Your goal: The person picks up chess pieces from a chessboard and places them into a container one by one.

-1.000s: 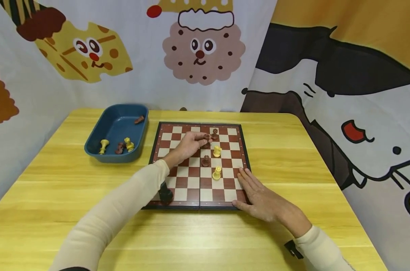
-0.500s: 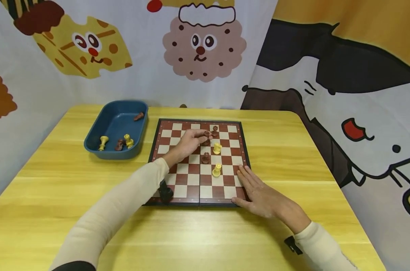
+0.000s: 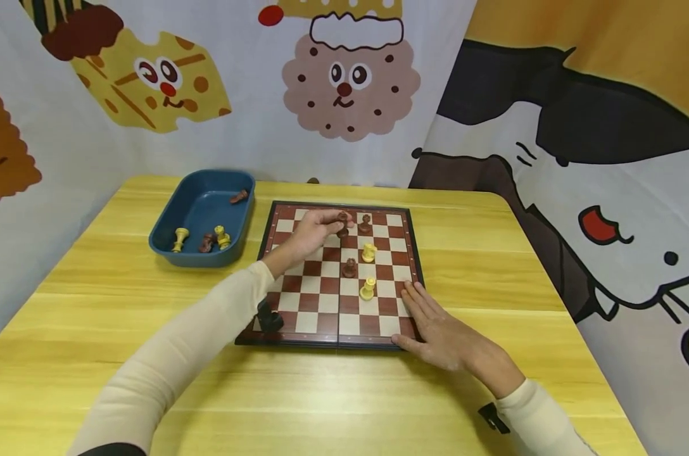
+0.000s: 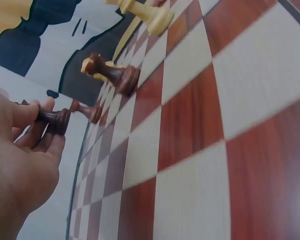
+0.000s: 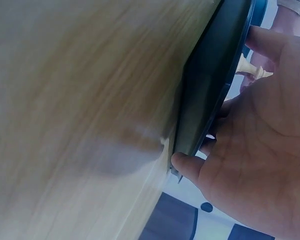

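In the head view, my left hand [image 3: 315, 233] pinches a brown chess piece [image 3: 342, 225] over the far half of the chessboard [image 3: 320, 285]. The left wrist view shows thumb and fingers around this piece [image 4: 54, 120], its base apart from the board. Just right of it stands another brown chess piece [image 3: 365, 223]. Nearer stand a yellow piece [image 3: 369, 253], a brown piece [image 3: 349, 268] and a yellow piece [image 3: 368, 289]. My right hand [image 3: 444, 332] rests on the board's near right edge with fingers extended; in the right wrist view its fingers touch the dark board side [image 5: 210, 85].
On the left of the wooden table [image 3: 276, 399] stands a blue tray [image 3: 202, 258] with several brown and yellow chess pieces lying in it. A patterned cloth [image 3: 373, 164] hangs behind the table. My left forearm crosses the board's left side.
My left hand has lifted the brown chess piece and shifted it slightly left, away from the brown piece beside it. The right hand stays on the board edge. The head view has shifted slightly.
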Demonstrator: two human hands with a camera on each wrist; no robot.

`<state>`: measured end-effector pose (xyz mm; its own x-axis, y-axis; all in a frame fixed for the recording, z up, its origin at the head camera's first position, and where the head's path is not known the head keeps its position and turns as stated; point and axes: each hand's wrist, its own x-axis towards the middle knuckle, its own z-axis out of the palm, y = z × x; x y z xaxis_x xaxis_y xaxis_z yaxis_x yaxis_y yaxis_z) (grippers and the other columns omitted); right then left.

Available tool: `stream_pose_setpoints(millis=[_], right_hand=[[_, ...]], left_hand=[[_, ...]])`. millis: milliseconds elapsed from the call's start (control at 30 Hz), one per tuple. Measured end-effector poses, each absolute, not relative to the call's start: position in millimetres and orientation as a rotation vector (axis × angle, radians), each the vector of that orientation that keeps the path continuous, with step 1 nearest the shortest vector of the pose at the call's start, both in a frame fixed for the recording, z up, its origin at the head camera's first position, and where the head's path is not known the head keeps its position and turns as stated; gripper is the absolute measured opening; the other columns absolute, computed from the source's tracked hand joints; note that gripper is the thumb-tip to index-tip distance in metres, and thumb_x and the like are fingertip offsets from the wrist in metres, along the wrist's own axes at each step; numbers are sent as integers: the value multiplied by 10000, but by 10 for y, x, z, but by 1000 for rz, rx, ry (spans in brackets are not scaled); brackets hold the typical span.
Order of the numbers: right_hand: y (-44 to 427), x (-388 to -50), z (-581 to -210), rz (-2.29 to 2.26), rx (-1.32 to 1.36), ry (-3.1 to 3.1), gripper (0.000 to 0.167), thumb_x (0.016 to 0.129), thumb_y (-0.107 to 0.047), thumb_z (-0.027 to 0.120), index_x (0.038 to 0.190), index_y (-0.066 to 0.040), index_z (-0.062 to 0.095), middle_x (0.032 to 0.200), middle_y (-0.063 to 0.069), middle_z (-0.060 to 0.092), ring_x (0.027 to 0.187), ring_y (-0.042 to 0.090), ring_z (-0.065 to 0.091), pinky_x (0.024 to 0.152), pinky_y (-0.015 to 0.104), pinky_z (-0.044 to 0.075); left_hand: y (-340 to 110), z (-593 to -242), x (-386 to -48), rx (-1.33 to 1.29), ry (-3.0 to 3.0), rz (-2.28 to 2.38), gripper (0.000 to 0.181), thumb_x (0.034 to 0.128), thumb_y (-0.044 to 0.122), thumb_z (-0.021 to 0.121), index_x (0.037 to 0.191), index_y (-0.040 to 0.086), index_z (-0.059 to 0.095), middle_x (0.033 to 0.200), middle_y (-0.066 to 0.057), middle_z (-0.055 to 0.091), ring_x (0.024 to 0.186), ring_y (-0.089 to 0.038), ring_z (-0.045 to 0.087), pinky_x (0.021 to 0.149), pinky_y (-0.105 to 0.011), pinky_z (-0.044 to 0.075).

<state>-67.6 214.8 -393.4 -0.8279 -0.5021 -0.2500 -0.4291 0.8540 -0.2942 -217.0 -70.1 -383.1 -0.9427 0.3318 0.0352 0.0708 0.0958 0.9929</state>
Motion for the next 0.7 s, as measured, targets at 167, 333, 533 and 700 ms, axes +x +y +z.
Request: stream_pose_setpoints(millis=[167,333,533,700], right_hand=[[2168,-691,-3911,-314,-689,2690,943,1025,-641,425,1621,1,76,1687,162,-9,1537,324,-38,1193,542,202],[2157,-700,-3911,-300,-695,2677,947,1023,-649,418,1621,4,81,1686,165,-8,1537,326,-38,1199,532,191],[2136,-694,-3926,-306,-703,2679,945,1025,-641,424,1618,11,85,1684,175,-5,1535,336,-31,1197,532,190],[2140,-695,-3932,-311,-697,2685,940,1026,-635,428,1619,10,87,1684,172,-4,1536,332,-32,1198,529,186]], left_hand=[[-760,-3852,-2144,358,2173,1989,308,1067,19,511,1350,-43,613,1271,-181,666,1240,-228,598,1053,-325,462],[-872,-3881,-2090,331,2221,1989,306,1068,28,514,1349,-22,626,1271,-190,666,1182,-268,628,1025,-396,491],[-993,-3921,-2092,340,2267,2083,282,1062,-8,505,1307,-66,631,1243,-255,658,1183,-343,615,986,-442,506],[-1097,-3892,-2115,337,2301,2098,281,1062,-26,489,1303,-109,609,1251,-283,642,1187,-373,606,972,-454,515]])
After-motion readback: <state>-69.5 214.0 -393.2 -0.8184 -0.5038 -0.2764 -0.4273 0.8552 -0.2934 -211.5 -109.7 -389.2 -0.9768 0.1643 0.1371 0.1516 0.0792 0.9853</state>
